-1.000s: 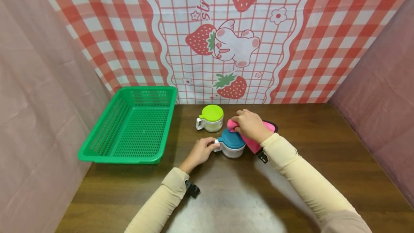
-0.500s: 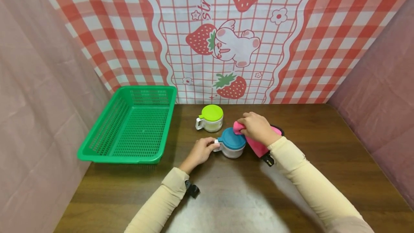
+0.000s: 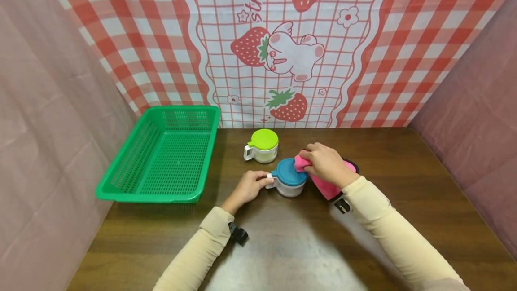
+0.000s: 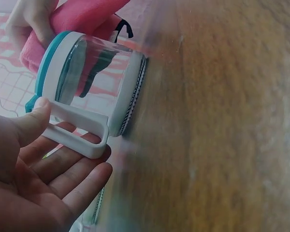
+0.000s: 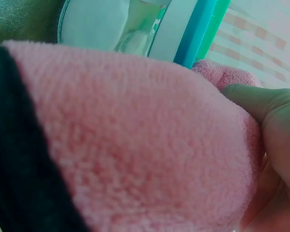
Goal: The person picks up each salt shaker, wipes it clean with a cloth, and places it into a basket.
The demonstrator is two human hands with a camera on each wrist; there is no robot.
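Observation:
A clear seasoning jar with a blue lid and white handle stands upright on the table. My left hand pinches its handle, thumb on top and fingers beneath, as the left wrist view shows. In my right hand is a bunched pink cloth with dark edging, pressed against the right side of the blue lid. The rest of the cloth hangs beside the jar and fills much of the right wrist view.
Just behind stands a second jar with a lime-green lid. A green perforated basket sits at the left. A checked strawberry-print cloth hangs along the table's back edge, with pink drapes at both sides.
My right hand and the pink cloth have shifted rightward and slightly nearer along the blue lid's edge. My left hand keeps its hold on the handle, and the jar stays put.

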